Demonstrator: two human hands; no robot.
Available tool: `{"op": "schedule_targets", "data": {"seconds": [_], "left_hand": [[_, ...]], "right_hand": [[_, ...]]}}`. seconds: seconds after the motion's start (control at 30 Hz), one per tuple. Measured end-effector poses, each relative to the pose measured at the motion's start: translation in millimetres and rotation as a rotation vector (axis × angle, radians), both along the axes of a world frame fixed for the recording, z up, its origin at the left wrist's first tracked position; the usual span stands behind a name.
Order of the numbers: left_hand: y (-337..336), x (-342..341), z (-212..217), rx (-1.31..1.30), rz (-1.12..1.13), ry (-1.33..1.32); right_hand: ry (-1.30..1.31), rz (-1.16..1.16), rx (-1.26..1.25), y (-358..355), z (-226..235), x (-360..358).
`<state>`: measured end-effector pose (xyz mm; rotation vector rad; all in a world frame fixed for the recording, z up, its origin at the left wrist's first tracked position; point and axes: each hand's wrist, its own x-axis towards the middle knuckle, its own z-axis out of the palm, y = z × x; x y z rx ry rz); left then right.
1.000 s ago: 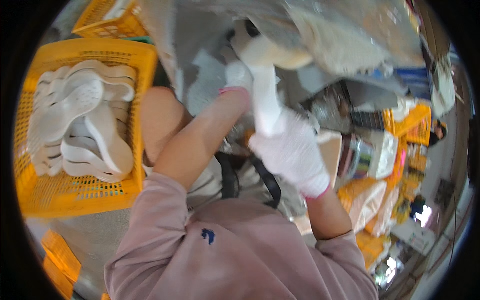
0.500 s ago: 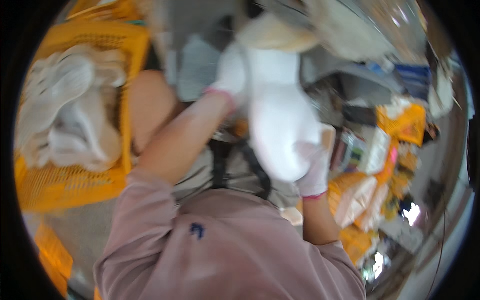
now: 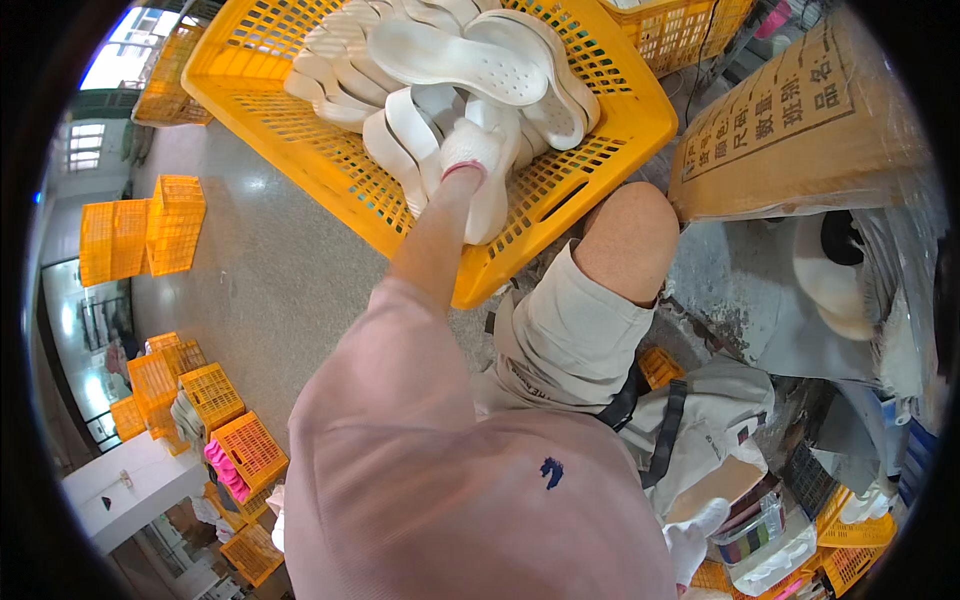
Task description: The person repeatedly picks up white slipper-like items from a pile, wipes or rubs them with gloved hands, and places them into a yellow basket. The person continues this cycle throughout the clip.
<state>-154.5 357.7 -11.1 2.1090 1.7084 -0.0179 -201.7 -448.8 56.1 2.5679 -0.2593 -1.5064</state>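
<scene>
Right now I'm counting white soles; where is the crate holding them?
In the head view's upper middle, the yellow crate sits left of the cardboard box, the left hand inside.

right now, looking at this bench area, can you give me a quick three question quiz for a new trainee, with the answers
1. Multiple choice: within the yellow crate, what is the left hand on?
A a cardboard box
B white soles
C pink pieces

2. True or false: the right hand is outside that crate.

3. Short answer: what colour is the edging at the wrist of the left glove?

Key: 1 B; 2 true, it is at the lower right of the picture; 3 pink.
</scene>
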Motion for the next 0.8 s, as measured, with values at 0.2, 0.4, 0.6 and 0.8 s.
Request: {"op": "schedule_targets", "data": {"seconds": [0.2, 0.4, 0.6, 0.8], "left_hand": [[-39, -71, 79, -0.01, -0.431, -0.413], [-236, -24, 165, -0.248, -1.842, -1.268], [-340, 37, 112, -0.334, -1.361, -1.16], [-418, 135, 63, -1.895, 0.147, -0.93]], "right_hand": [[-0.764, 0.025, 0.671, 154, 39, 49], [-0.626, 0.157, 1.074, 254, 77, 77], [-0.868, -1.217, 1.412, 197, 107, 57], [-1.116, -0.602, 0.868, 223, 83, 4]]}}
